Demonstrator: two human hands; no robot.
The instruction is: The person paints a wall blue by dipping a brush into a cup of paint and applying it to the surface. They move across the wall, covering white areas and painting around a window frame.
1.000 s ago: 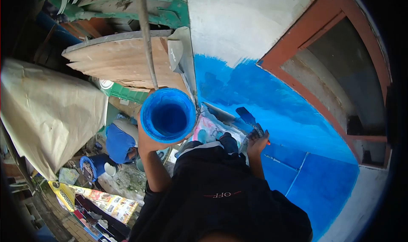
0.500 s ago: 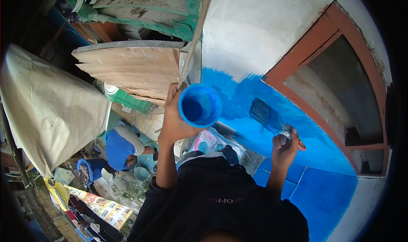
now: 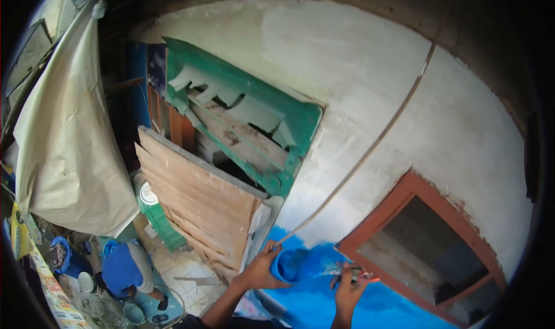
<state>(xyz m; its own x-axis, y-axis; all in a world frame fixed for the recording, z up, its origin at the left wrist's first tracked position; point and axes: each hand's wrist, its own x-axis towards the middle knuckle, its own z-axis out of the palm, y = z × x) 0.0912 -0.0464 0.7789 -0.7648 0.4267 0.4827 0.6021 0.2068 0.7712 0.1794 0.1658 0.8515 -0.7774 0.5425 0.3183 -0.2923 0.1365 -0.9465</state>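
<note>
My left hand (image 3: 261, 271) is wrapped round a blue cup (image 3: 282, 266) of blue paint, and a long thin stick (image 3: 370, 150) rises from beside its fingers across the wall. My right hand (image 3: 348, 288) grips a paintbrush (image 3: 329, 269) by its handle, to the right of the cup. The brush's bristles point left toward the cup; whether they touch it I cannot tell. Behind both hands the lower wall (image 3: 315, 300) is wet-looking blue, with white wall above its ragged edge.
A red-brown window frame (image 3: 376, 228) is right of my hands. A wooden panel (image 3: 196, 190) leans at the left below a torn green opening (image 3: 260, 98). A person in blue (image 3: 122, 271) bends near buckets (image 3: 69, 259) at lower left; a pale tarp (image 3: 75, 138) hangs there.
The view has tilted up toward the wall, so both hands appear lower. The brush and the cup have come closer together, and the brush now points left.
</note>
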